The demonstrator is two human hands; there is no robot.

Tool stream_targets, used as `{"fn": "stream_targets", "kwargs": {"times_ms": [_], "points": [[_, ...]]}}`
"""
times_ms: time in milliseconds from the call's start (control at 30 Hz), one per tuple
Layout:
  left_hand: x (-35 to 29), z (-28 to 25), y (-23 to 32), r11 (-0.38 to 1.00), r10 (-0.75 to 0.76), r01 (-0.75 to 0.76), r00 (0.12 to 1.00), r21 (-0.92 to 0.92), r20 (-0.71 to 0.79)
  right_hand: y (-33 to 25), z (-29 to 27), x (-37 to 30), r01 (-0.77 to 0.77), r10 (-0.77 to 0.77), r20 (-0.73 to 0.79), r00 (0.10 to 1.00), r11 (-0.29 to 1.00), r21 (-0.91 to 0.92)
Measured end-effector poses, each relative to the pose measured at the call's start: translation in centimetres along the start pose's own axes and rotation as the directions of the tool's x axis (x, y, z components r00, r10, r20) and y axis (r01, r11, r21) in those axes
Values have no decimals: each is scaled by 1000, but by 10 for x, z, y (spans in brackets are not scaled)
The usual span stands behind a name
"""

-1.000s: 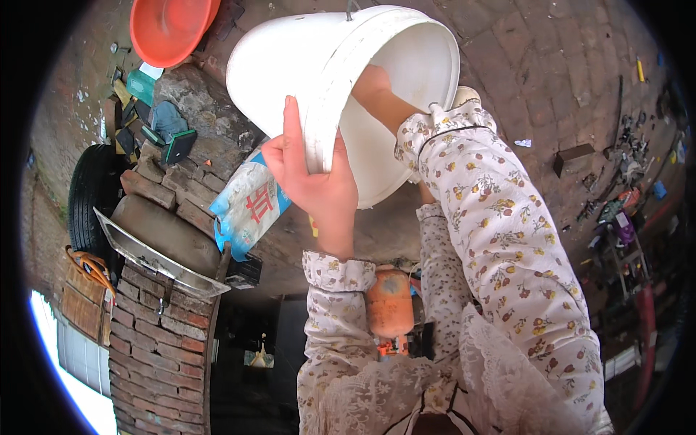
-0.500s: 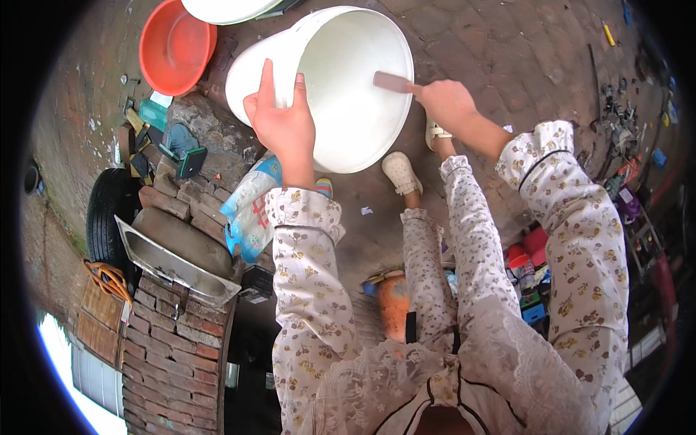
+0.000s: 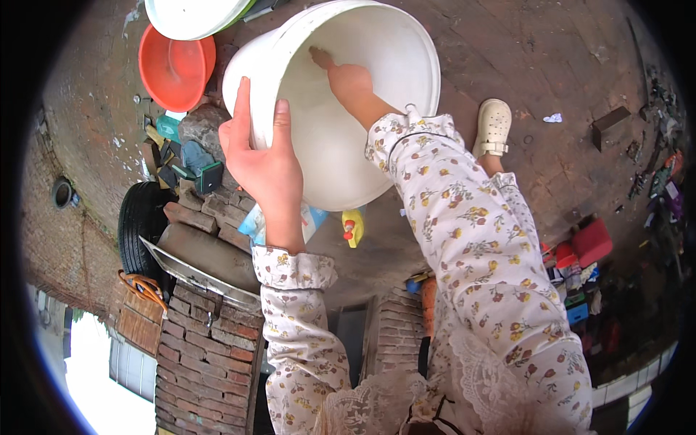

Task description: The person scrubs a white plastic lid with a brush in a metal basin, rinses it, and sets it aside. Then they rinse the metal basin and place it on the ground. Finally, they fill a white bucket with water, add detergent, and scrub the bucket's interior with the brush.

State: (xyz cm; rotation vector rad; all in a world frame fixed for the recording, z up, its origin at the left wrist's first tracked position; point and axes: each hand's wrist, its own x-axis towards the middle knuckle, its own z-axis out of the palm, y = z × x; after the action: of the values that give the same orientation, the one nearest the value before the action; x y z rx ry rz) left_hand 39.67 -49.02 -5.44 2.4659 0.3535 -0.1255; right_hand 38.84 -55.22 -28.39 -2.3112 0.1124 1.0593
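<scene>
A large white plastic bucket (image 3: 341,163) is tipped over, its wide mouth facing me. My left hand (image 3: 267,163) grips its near-left rim, with the thumb at the mouth and the fingers along the outer wall. Deep inside the bucket is my right hand (image 3: 351,83), its fingers closed near the inner wall. A flat brownish strip (image 3: 319,56) shows at those fingertips, mostly covered by the hand; its exact kind is unclear. Floral sleeves cover both forearms.
An orange-red basin (image 3: 177,69) and a white round lid or tub (image 3: 196,16) lie at the upper left. A metal sink (image 3: 206,268), a black tire (image 3: 143,232) and bricks (image 3: 206,362) are on the left. A yellow bottle (image 3: 353,228) is below the bucket. Clutter lies at right.
My right hand has moved left and deeper into the bucket with the brownish strip. The bucket appears larger, and my view has shifted; a yellow bottle now shows below the bucket.
</scene>
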Motion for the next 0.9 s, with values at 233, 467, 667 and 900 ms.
{"fn": "stream_targets", "kwargs": {"times_ms": [233,467,667,900], "points": [[-6,-5,-15,998,20,-22,1000,-57,-21,24,19,1,39,-29,116,993,996,-85],[-9,-11,-18,999,19,-19,1000,-30,-6,3,21,-14,133,-130,52,990,989,-70],[-1,-4,-7,998,46,-46,999,-34,9,3,64,-43,-142,83,218,973,952,270],[20,-20,-30,998,-2,0,1000,-63,-30,67,-67,-209,72,-308,306,901,801,595]]}}
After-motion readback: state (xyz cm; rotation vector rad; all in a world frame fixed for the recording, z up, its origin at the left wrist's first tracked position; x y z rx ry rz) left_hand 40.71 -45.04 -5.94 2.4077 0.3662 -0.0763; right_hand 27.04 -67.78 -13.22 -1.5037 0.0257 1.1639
